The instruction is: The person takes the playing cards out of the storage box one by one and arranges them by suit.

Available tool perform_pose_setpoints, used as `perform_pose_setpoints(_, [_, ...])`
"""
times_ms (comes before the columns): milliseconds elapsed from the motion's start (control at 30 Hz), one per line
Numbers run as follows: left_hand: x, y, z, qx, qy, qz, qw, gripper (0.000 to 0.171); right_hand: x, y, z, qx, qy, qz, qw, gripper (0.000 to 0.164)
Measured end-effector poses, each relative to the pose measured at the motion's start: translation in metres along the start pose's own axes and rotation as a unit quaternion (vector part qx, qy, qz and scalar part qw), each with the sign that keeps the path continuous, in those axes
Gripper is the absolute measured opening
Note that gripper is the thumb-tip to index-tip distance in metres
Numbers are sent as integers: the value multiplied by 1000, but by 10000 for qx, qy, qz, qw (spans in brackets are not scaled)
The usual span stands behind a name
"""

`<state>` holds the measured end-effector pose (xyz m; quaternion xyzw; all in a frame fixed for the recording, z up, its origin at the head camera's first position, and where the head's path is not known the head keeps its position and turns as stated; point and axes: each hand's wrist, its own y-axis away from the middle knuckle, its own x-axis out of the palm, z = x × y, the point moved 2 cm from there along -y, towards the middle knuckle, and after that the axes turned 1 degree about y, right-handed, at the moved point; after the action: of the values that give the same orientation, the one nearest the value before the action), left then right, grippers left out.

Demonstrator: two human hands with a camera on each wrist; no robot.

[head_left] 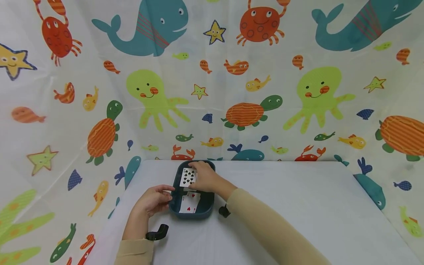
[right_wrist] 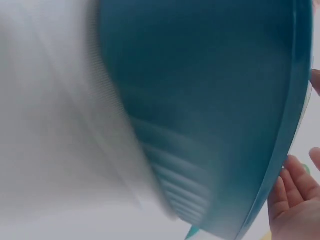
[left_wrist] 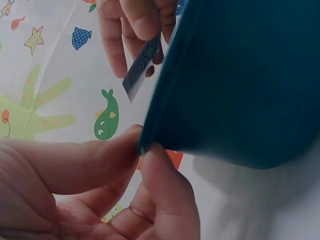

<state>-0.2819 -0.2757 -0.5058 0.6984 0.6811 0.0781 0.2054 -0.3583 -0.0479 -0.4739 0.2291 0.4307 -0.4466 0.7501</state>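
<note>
A dark teal oval tub [head_left: 192, 216] stands on the white table. My left hand [head_left: 155, 200] pinches its left rim between thumb and finger, as the left wrist view shows close up at the tub's edge [left_wrist: 165, 95]. Over the tub's far part, my right hand [head_left: 207, 178] holds a playing card with black spades [head_left: 187, 176] between thumb and fingers. That card [left_wrist: 142, 67] appears tilted in the left wrist view. In the near part of the tub lies a playing card with red pips [head_left: 189, 204]. The right wrist view shows the tub's outer wall [right_wrist: 210, 100], hiding the right hand's grip.
White cloth covers the table [head_left: 281, 213]. Behind and at the sides hangs a curtain [head_left: 212, 84] printed with sea animals. A black wrist strap piece [head_left: 158, 233] sits on the left wrist, another [head_left: 224, 211] below the right wrist.
</note>
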Motion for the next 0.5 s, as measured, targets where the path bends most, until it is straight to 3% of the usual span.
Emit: perform_pose_setpoints(500, [-3,-7,-5,-23,-17,95,10000,41,-18,14,-22,208,-431,-50,9988,86])
